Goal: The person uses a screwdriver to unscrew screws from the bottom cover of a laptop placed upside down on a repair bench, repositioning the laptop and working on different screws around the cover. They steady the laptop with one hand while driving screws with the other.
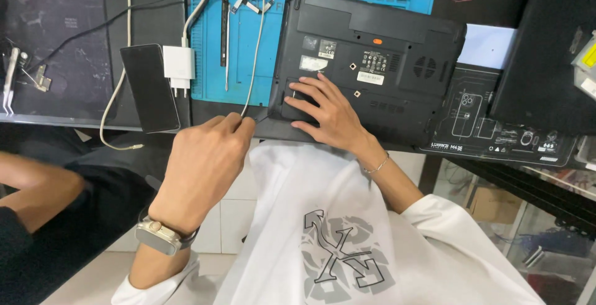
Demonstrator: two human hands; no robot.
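A black laptop (pixel 372 38) lies upside down on the workbench, its underside facing up. My right hand (pixel 329 109) rests flat on the laptop's lower panel near the front edge, fingers spread over a small cover. My left hand (pixel 202 162), with a watch on the wrist, is pinched shut on a thin tool (pixel 259 119) whose tip points at the laptop's front left corner. A thin white cable (pixel 256 44) runs down from the back to just above that hand.
A blue work mat (pixel 211 44) under the laptop holds a slim black tool (pixel 223 29) and small parts. A dark phone (pixel 149 88) and white charger plug (pixel 179 66) lie left. Tweezers (pixel 9 81) sit far left. Another person's arm (pixel 37 187) is at the left.
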